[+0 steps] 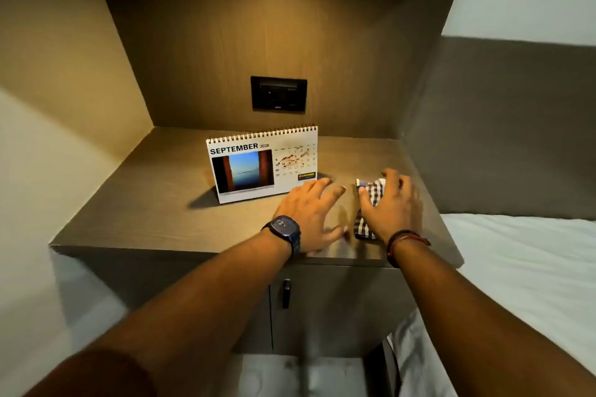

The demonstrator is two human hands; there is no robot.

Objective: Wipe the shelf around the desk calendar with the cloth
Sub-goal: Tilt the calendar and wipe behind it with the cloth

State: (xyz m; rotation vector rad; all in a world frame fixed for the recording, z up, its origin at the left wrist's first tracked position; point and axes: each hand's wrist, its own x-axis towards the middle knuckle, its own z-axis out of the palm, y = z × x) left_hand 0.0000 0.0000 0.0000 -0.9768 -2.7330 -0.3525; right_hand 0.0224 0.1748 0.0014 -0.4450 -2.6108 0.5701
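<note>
The wiping step looked just begun. The right hand [392, 208] pressed flat on the cloth [371, 193], fingers curled on its far edge, at approx. 4 o'clock from the desk calendar [263, 164]. The left hand [309, 213] lay spread, holding nothing, near the calendar's front corner. The next move probably needed a sweep round the calendar w/o knocking it. The cloth was checked, folded, and lay on the shelf [145, 203].
</note>
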